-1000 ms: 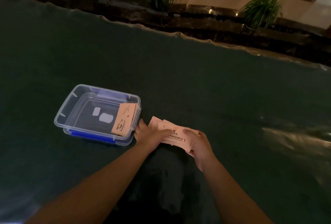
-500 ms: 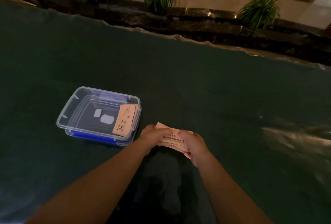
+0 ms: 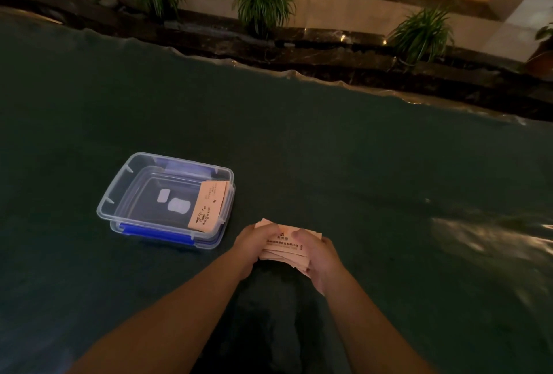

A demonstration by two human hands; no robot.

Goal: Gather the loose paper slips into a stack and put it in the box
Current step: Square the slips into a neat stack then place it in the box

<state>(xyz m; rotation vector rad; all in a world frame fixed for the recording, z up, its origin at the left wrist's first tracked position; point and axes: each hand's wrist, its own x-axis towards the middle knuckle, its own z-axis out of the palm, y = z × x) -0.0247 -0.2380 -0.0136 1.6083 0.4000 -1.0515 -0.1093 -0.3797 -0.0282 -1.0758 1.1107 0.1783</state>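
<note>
Both hands hold a bunch of pink paper slips [image 3: 284, 246] just above the dark green table. My left hand [image 3: 253, 246] grips the bunch's left end and my right hand [image 3: 320, 257] grips its right end, thumbs on top. The slips are roughly squared, with a few corners sticking out at the far left. To the left stands a clear plastic box [image 3: 119, 194] with blue clips, open on top. One pink slip [image 3: 208, 206] with a coffee-cup print leans against the box's right inner wall.
The dark green cloth-covered table [image 3: 329, 149] stretches wide around the box. Its far edge runs along a dark stone ledge with potted grass plants [image 3: 263, 2]. A shiny patch of light lies on the table at right [image 3: 490, 233].
My hands have pushed the spread slips together into a tighter bunch and drawn it slightly toward me. The box and the slip in it have not moved.
</note>
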